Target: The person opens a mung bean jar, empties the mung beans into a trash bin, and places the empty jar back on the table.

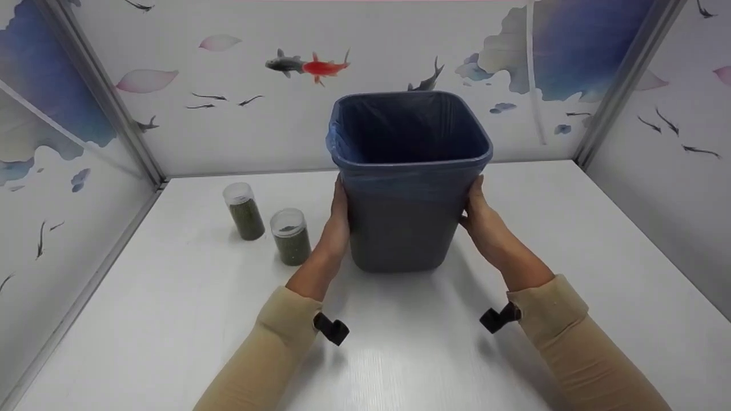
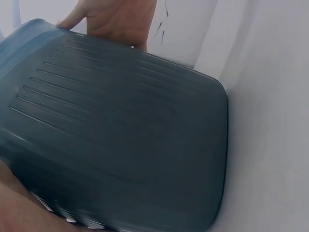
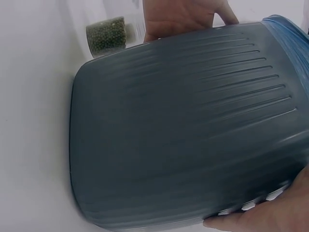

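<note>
A dark grey trash bin (image 1: 405, 234) stands upright over the white table, its base right at the tabletop. A blue liner bag (image 1: 411, 181) is folded over its rim, and nothing shows in the dark inside. My left hand (image 1: 337, 225) holds the bin's left wall, and my right hand (image 1: 485, 225) holds the opposite wall. In the wrist views, the ribbed side of the bin (image 2: 145, 125) fills most of the picture. Both palms lie along the walls with thumbs towards the rim; most fingers are hidden behind the bin.
Two clear jars with green beans stand left of the bin: a farther jar (image 1: 246, 214) and a nearer jar (image 1: 292, 242) close to my left wrist. White panels with printed fish (image 1: 325, 68) enclose the white table (image 1: 400, 354) at the back and sides.
</note>
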`<act>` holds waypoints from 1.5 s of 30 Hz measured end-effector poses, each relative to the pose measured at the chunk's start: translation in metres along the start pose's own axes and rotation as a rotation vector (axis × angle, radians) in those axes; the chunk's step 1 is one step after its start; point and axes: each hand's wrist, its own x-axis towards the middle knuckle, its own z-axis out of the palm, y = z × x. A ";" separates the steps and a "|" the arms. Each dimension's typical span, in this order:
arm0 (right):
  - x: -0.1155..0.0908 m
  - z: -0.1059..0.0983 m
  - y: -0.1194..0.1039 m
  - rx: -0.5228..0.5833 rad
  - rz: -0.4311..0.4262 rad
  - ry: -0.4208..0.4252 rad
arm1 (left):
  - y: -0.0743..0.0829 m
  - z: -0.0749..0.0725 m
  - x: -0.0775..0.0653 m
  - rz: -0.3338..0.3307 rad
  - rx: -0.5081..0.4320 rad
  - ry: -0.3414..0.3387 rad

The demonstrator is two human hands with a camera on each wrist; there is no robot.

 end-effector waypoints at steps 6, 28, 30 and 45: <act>-0.010 0.002 -0.002 -0.010 -0.024 -0.010 | -0.006 -0.001 -0.009 0.058 -0.004 -0.024; -0.017 0.008 0.001 -0.043 -0.037 0.046 | -0.004 -0.006 -0.020 0.049 0.022 -0.024; -0.016 0.008 0.001 -0.045 -0.033 0.048 | -0.003 -0.007 -0.020 0.042 0.020 -0.022; -0.018 0.009 -0.001 -0.060 -0.032 0.052 | 0.018 -0.059 -0.021 0.135 0.215 0.244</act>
